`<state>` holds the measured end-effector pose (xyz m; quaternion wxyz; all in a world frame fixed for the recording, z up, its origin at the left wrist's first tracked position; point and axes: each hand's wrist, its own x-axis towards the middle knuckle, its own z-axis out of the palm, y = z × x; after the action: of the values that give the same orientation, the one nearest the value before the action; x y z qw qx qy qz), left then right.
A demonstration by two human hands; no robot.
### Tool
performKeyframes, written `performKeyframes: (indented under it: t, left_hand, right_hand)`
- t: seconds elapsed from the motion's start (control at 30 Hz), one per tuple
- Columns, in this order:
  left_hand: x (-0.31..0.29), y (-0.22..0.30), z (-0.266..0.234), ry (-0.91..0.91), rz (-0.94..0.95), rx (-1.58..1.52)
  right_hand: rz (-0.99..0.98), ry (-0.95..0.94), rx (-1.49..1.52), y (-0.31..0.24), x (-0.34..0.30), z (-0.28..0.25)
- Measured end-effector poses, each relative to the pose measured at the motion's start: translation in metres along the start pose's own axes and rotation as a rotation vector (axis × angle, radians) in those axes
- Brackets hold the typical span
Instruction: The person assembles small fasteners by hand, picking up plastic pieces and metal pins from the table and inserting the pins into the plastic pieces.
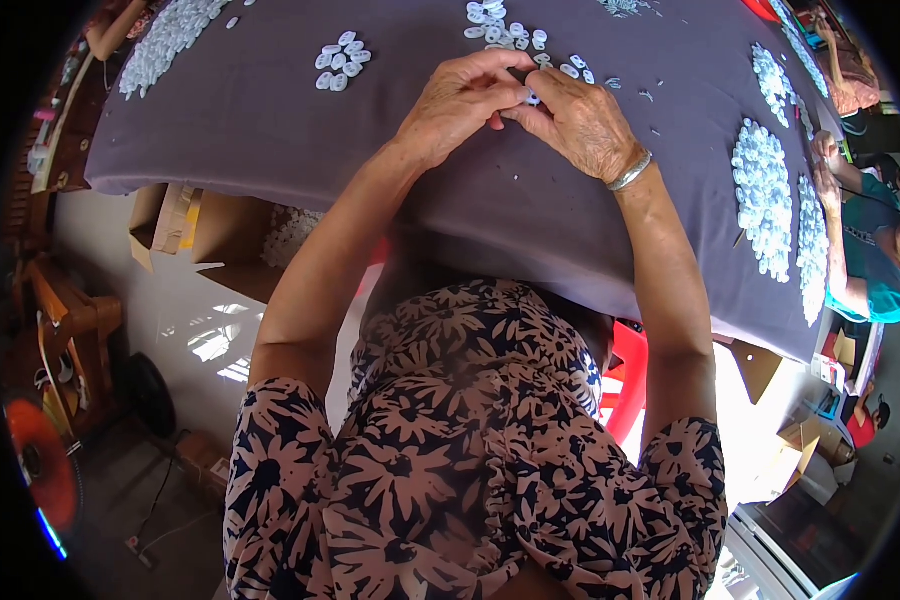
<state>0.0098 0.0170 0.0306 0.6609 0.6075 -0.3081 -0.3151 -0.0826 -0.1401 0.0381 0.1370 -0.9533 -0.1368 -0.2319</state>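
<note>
Head view looks straight down on a table draped in grey cloth (270, 130), filling the upper half of the frame. Both hands meet at the upper centre: the left hand (455, 105) and the right hand (580, 125), which wears a silver bangle (630, 172) at the wrist, are closed fingertip to fingertip around one small white plastic piece (532, 97). Only a sliver of that piece shows between the fingers, so its shape cannot be told.

Just above the hands lies a loose cluster of white pieces (505, 30); a smaller cluster (342, 60) sits to the upper left, and dense heaps (765, 195) run down the right side of the cloth. At the far right edge another person in a teal top (875, 265) works at the same table.

To handle the piece well, I judge the grip should stay at the fingertips, low over the cloth, so a slip drops it within reach and clear of the sorted clusters.
</note>
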Motion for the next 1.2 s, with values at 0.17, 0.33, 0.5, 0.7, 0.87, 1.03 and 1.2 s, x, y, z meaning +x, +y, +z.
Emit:
performKeyframes:
  t: [0.17,0.33,0.5,0.7,0.87,1.03,1.2]
  left_hand:
    - [0.0,-0.002,-0.005,-0.004,0.002,0.024]
    - [0.0,-0.008,-0.005,-0.044,0.055,-0.049]
    - [0.0,-0.01,-0.005,-0.059,0.03,-0.1]
    - [-0.001,-0.002,-0.007,-0.069,-0.034,-0.139]
    - [-0.001,0.001,-0.014,-0.039,0.006,-0.054]
    - [0.016,-0.015,-0.068,0.39,0.398,0.486]
    - [0.006,-0.004,-0.105,0.653,0.252,1.081]
  right_hand:
    - [0.028,-0.018,0.038,-0.003,0.0,0.003]
    - [0.047,-0.074,0.046,-0.003,-0.002,0.005]
    - [0.064,-0.112,0.05,-0.001,-0.004,0.006]
    - [0.029,-0.061,0.085,-0.002,-0.006,0.014]
    - [0.113,0.031,0.16,-0.01,-0.001,0.008]
    - [0.393,0.372,0.284,-0.001,0.002,-0.004]
    - [0.769,0.587,0.87,0.044,-0.011,-0.025]
